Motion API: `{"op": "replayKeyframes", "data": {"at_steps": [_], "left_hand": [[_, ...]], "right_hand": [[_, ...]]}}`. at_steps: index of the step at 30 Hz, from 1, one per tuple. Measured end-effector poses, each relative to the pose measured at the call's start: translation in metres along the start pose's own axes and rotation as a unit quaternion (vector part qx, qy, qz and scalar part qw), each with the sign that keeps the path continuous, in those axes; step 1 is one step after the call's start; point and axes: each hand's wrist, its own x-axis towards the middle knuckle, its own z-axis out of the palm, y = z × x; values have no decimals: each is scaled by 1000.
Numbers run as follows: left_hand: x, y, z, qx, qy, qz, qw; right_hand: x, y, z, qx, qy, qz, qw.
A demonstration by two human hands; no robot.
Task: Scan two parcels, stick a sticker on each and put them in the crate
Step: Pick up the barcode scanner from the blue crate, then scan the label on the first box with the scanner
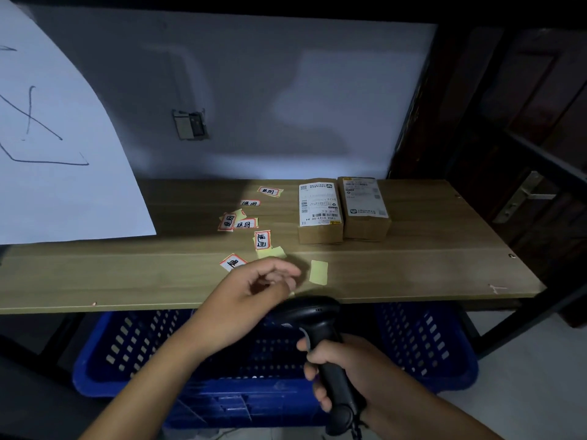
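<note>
Reading left to right, we first meet a scatter of small white stickers with red borders (pixel 246 222) and yellow backing slips on the long pale wooden tabletop (pixel 95 274); our left hand (pixel 251 293) hovers just above its front edge, fingers loosely curled, and we cannot tell whether they pinch anything. Beyond, the two brown cardboard parcels (pixel 343 214) lie touching, side by side, white labels up. Our right hand (pixel 346 373) is wrapped tight around the handle of the black handheld barcode scanner (pixel 320 338), its head near the table edge. Below sits the blue perforated plastic crate (pixel 422 344). We judge scanning not yet done: next the scanner must be aimed at the nearer parcel's barcode
</note>
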Motion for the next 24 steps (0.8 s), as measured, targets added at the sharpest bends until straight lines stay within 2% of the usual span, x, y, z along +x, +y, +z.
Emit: {"op": "replayKeyframes", "data": {"at_steps": [3, 5, 10, 14, 18, 20, 24], "left_hand": [[-4, 3, 2, 59, -74, 13, 995], [-5, 5, 4, 65, -95, 14, 993], [1, 5, 0, 107, -60, 69, 990], [11, 4, 2, 100, -70, 88, 989], [28, 8, 6, 103, -41, 114, 987], [41, 14, 6, 58, -27, 97, 993], [90, 27, 11, -5, 91, 70, 993]], "right_hand": [[-5, -6, 2, -13, -8, -43, 999], [-7, -9, 1, -18, -14, -65, 998], [-12, -15, -3, -62, -25, -96, 993], [-11, -24, -7, -87, -15, -104, 991], [-6, -34, -17, -116, 40, -138, 983], [-5, -40, -25, -105, 57, -153, 981], [1, -52, -39, -101, 106, -210, 967]]}}
